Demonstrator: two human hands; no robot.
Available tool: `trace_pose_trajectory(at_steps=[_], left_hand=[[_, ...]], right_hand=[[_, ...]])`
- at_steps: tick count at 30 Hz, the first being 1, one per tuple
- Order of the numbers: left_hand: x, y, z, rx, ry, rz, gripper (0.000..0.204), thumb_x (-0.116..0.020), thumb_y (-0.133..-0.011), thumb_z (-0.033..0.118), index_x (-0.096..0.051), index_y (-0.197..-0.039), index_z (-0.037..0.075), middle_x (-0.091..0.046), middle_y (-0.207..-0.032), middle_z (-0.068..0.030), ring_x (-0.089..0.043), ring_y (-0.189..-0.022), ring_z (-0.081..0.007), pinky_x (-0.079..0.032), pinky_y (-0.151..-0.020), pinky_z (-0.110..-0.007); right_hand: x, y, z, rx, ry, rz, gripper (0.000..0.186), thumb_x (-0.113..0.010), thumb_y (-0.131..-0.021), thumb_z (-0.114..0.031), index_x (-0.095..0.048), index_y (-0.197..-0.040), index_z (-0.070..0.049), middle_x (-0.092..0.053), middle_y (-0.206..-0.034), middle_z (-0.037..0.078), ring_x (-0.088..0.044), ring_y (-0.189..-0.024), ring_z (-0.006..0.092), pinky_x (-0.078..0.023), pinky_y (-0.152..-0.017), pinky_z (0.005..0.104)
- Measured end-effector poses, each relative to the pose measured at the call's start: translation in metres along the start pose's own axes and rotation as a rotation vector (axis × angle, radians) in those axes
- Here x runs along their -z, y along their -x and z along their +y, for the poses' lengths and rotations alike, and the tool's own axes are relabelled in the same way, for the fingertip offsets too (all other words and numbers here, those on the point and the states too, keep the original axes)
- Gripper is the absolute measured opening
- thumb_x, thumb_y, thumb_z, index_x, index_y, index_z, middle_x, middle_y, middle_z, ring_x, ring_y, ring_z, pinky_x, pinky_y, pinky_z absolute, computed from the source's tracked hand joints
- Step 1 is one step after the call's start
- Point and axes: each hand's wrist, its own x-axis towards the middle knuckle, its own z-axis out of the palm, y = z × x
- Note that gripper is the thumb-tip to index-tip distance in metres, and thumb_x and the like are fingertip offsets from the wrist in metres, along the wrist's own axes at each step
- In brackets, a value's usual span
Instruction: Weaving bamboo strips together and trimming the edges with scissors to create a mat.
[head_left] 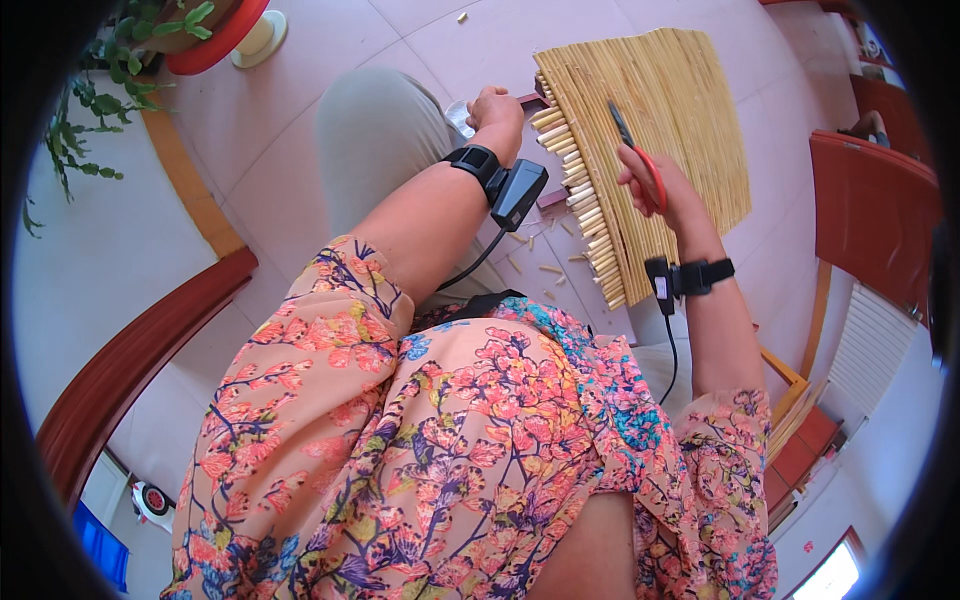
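A mat of straw-coloured stalks [650, 110] laid side by side spreads in front of me, with uneven stalk ends along its left edge. My right hand [664, 192] is closed round the red handles of a pair of scissors [655, 178], over the mat. The dark blades point forward and look closed together. My left hand [494, 110] is curled up left of the mat, beside my knee. Whatever its fingers may hold is hidden. A whitish, shiny item [459, 116] shows just left of that hand; its kind is unclear.
Several short cut stalk pieces [550, 268] lie on the tiled floor left of the mat. Dark red bars [552, 198] show under its left edge. A potted plant [185, 28] stands at the far left, a red wooden chair [868, 205] at the right. Cables run from both wrist bands.
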Motion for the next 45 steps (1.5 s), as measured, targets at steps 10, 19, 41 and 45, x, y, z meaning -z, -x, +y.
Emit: trace_pose_trajectory(at_steps=[10, 19, 41, 45], left_hand=[[-0.021, 0.07, 0.077, -0.039, -0.037, -0.299, 0.01, -0.06, -0.078, 0.012, -0.062, -0.079, 0.002, -0.059, -0.07, -0.007, -0.054, -0.061, -0.0146, -0.041, -0.048, -0.03], [-0.02, 0.034, 0.056, -1.071, -0.865, -0.159, 0.018, -0.064, -0.076, 0.02, -0.062, -0.076, 0.002, -0.058, -0.066, -0.0056, -0.054, -0.058, -0.0159, -0.043, -0.05, -0.032], [0.048, 0.033, 0.033, -0.703, -1.038, -0.896, 0.085, -0.076, -0.059, 0.013, -0.031, -0.129, -0.004, -0.062, -0.085, -0.014, -0.061, -0.086, -0.0226, -0.046, -0.079, -0.035], [0.023, 0.09, 0.016, -0.169, -0.74, -1.064, 0.042, -0.056, -0.084, 0.025, -0.043, -0.119, 0.005, -0.048, -0.113, -0.017, -0.054, -0.089, -0.0246, -0.049, -0.069, -0.042]], right_hand=[[0.029, 0.098, 0.139, -0.136, -0.556, 0.366, 0.047, -0.054, -0.084, -0.044, -0.054, -0.07, 0.0, -0.045, -0.046, 0.001, -0.043, -0.034, 0.0105, -0.033, -0.032, 0.0219], [-0.021, 0.138, 0.202, -0.17, -0.781, 0.476, 0.05, -0.056, -0.082, -0.046, -0.053, -0.067, 0.001, -0.044, -0.045, 0.002, -0.043, -0.034, 0.0118, -0.031, -0.032, 0.0232], [-0.049, 0.085, 0.241, -0.089, -0.971, 0.476, 0.052, -0.069, -0.071, -0.048, -0.054, -0.079, 0.001, -0.053, -0.058, 0.006, -0.053, -0.045, 0.014, -0.043, -0.039, 0.0241], [-0.047, 0.084, 0.249, -0.114, -0.918, 0.386, 0.052, -0.067, -0.072, -0.049, -0.053, -0.083, 0.0, -0.052, -0.06, 0.004, -0.054, -0.048, 0.0124, -0.043, -0.038, 0.0234]])
